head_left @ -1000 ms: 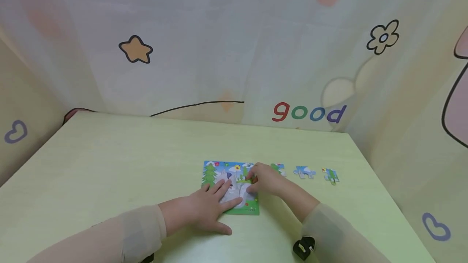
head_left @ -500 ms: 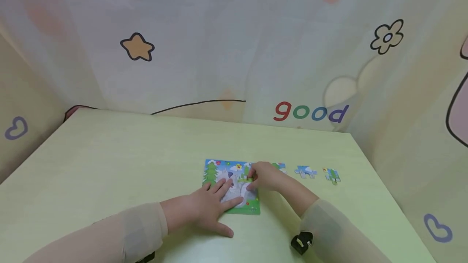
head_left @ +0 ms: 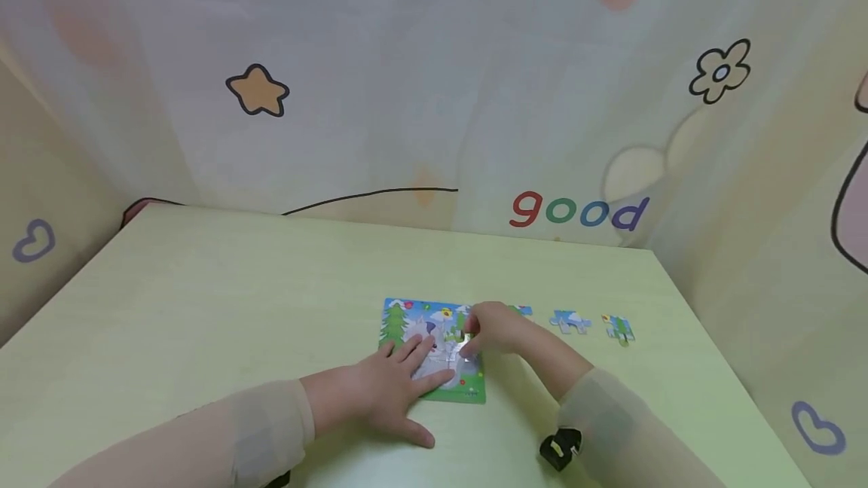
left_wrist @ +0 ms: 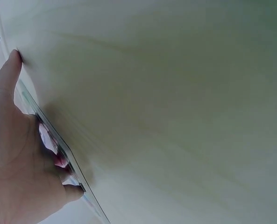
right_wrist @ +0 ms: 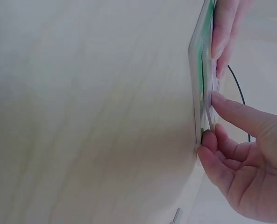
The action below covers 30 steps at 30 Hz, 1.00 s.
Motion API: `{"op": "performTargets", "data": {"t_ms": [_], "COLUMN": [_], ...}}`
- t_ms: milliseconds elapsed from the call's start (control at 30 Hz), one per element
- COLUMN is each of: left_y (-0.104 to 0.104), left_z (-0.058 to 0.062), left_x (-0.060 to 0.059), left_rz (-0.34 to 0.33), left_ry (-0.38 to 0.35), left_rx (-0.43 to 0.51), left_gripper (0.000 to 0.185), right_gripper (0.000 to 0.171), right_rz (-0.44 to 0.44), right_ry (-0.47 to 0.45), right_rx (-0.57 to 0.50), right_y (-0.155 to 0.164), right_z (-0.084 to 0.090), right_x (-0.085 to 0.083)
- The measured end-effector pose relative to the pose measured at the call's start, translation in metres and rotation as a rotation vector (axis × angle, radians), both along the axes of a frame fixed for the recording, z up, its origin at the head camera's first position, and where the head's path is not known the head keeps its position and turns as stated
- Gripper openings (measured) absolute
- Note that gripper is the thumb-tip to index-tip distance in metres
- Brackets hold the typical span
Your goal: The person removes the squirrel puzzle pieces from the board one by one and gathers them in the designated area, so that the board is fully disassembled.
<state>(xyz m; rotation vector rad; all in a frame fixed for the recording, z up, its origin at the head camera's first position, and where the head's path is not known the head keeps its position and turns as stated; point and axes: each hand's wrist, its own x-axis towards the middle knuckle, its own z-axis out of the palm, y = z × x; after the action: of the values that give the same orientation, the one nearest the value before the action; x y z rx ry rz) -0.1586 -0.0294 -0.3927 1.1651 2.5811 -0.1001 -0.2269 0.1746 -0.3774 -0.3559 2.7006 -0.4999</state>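
Right hand [head_left: 500, 328] has shifted slightly, covering more of the nearest loose piece [head_left: 523, 310] | it pinches a tilted puzzle piece [right_wrist: 209, 117] over the right side of the puzzle board [head_left: 469, 396] | left hand [head_left: 388, 396], fingers spread, rests on the board, flat on the bench [head_left: 203, 307]

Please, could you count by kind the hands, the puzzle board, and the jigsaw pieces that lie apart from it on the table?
Left hand and right hand: 2
Puzzle board: 1
Jigsaw pieces apart, one partly hidden: 3
Total: 6
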Motion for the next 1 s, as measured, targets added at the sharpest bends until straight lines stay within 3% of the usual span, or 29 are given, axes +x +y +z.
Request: {"op": "performTargets", "data": {"t_ms": [467, 767, 1000], "left_y": [0.004, 0.0042, 0.0048], "left_z": [0.0014, 0.0001, -0.0003], "left_x": [0.0017, 0.0033, 0.0021], "left_rz": [0.027, 0.029, 0.034], "left_ry": [0.019, 0.017, 0.007], "left_rx": [0.024, 0.024, 0.029], "left_gripper": [0.089, 0.09, 0.092], "right_gripper": [0.021, 0.022, 0.021], "right_rz": [0.041, 0.094, 0.087], "right_ry": [0.035, 0.0, -0.017], "right_rx": [-0.035, -0.021, -0.032], "right_y": [0.0027, 0.0029, 0.0044], "right_z": [-0.004, -0.0032, 0.0011], "right_x": [0.0062, 0.0031, 0.0015]}}
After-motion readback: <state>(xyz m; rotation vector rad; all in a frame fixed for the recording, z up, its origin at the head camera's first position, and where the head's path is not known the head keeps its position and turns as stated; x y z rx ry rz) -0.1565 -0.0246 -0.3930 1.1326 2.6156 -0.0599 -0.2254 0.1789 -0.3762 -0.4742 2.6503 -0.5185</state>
